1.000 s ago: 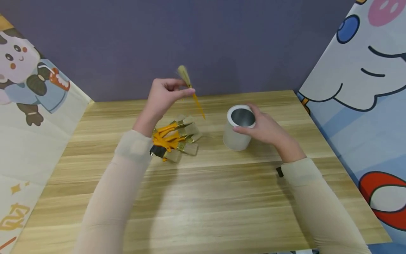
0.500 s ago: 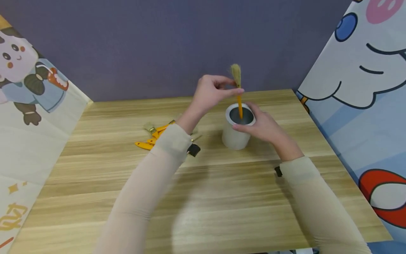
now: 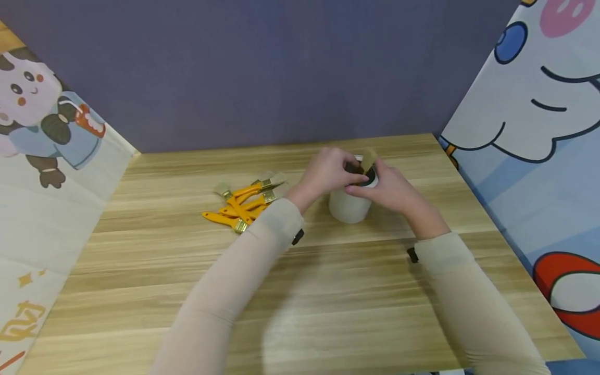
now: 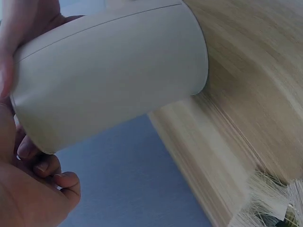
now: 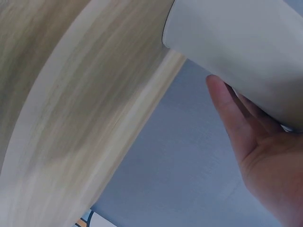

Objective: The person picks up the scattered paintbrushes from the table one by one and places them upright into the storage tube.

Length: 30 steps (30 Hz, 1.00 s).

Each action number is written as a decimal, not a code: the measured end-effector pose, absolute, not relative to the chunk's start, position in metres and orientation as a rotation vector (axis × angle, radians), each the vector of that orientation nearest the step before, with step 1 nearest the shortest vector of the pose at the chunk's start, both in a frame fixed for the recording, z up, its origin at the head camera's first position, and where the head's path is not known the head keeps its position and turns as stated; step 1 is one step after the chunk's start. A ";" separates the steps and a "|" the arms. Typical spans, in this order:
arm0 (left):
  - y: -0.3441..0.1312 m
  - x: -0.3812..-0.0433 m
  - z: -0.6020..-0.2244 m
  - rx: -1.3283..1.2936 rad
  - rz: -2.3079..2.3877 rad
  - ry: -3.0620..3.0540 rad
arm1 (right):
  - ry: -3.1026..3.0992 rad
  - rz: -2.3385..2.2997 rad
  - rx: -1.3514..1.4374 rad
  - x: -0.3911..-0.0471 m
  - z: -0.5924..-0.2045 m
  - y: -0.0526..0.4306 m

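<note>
One pale, plain-sided cup (image 3: 348, 208) stands on the wooden table (image 3: 140, 234) in the head view, the right hand (image 3: 394, 191) gripping it near the mouth. The left hand (image 3: 328, 169) pinches a brush (image 3: 370, 158) there, straw-coloured bristles tilted above the rim. Other brushes (image 3: 240, 210), yellow-handled with gold-coloured ferrules, lie piled nearby. A yellow written character (image 3: 30, 315) on the left wall panel (image 3: 37, 219) is too stylised to read surely. The left wrist view shows the cup's thin seam, curled left-hand fingers at its mouth; the right wrist view, the right thumb by its wall.
</note>
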State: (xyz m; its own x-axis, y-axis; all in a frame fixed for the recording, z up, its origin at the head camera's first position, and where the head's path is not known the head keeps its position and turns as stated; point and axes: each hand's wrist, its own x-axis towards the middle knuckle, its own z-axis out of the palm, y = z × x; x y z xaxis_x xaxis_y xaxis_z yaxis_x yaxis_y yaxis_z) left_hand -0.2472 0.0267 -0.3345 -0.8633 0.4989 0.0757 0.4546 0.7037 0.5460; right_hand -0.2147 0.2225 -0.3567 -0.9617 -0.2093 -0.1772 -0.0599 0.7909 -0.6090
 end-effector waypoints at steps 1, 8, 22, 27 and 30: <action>0.027 -0.247 -0.335 0.791 0.849 2.839 | 2.744 -0.922 -0.213 -0.215 -0.357 0.222; 0.026 -0.248 -0.333 0.812 0.777 2.889 | 2.775 -0.938 -0.251 -0.214 -0.356 0.220; -0.038 -0.252 -0.275 0.809 0.783 2.900 | 2.820 -0.920 -0.267 -0.213 -0.360 0.219; -0.111 -0.262 -0.261 0.681 0.740 2.889 | 2.831 -0.916 -0.261 -0.214 -0.361 0.219; -0.155 -0.270 -0.266 0.597 0.695 2.830 | 2.834 -0.904 -0.240 -0.214 -0.362 0.220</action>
